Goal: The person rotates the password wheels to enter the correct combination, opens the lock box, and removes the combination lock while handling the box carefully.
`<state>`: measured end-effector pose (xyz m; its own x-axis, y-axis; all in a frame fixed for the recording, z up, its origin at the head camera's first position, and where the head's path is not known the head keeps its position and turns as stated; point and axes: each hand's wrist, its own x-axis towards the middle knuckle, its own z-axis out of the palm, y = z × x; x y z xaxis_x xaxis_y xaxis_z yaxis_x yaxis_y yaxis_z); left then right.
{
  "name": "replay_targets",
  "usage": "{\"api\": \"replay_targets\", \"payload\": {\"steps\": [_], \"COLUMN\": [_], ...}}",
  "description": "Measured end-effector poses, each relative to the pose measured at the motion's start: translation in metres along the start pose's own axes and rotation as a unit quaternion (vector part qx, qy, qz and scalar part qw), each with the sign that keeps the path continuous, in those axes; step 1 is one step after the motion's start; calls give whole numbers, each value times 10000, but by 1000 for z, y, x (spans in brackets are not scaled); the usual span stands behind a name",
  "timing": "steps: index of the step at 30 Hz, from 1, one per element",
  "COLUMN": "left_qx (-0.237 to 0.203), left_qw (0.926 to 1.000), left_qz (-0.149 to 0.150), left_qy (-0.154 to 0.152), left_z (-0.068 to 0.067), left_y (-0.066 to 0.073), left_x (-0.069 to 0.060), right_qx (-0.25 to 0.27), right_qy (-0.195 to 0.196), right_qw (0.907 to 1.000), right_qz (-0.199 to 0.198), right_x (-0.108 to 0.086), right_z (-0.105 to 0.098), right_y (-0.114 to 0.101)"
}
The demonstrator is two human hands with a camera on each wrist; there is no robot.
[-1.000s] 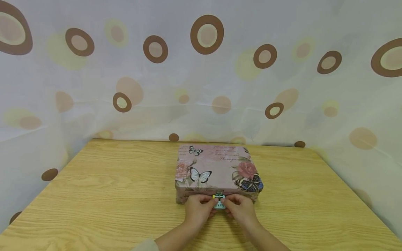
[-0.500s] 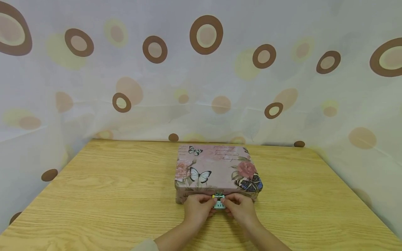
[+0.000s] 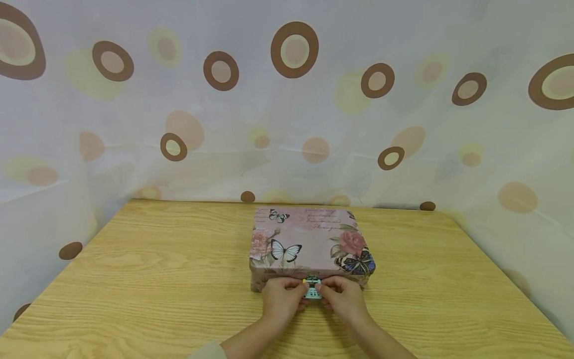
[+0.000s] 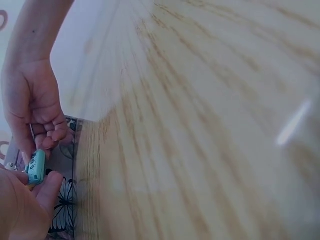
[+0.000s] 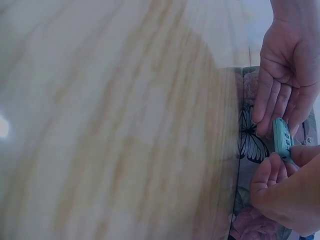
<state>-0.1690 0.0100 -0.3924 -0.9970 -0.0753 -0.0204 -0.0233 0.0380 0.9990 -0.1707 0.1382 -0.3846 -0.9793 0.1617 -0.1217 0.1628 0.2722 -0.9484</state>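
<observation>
A pink tin box (image 3: 309, 244) with butterflies and flowers on its closed lid lies on the table. At the middle of its front side is a small teal combination padlock (image 3: 313, 293), by the metal clasp (image 3: 313, 273). My left hand (image 3: 281, 299) pinches the padlock's left side, and my right hand (image 3: 347, 299) pinches its right side. Number dials show on the padlock (image 5: 282, 140) in the right wrist view. A yellow bit is visible at its upper left. Whether the shackle passes through the clasp is too small to tell.
The wooden table (image 3: 179, 259) spreads out on both sides of the box. Behind it and along the sides hangs a pale curtain (image 3: 242, 119) with brown and yellow circles, close to the table's back edge.
Both hands stay at the padlock in nearly the same pose. The box has not moved; only a tiny shift of the whole head view shows.
</observation>
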Motion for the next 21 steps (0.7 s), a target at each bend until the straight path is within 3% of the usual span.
{"api": "replay_targets", "payload": {"steps": [21], "left_qx": [-39], "left_qw": [9996], "left_qz": [-47], "left_qy": [270], "left_z": [2], "left_y": [0], "left_x": [-1], "right_qx": [-51], "right_qy": [19], "right_qw": [10000], "right_qz": [49], "right_x": [-1], "right_z": [0], "right_y": [-1]}}
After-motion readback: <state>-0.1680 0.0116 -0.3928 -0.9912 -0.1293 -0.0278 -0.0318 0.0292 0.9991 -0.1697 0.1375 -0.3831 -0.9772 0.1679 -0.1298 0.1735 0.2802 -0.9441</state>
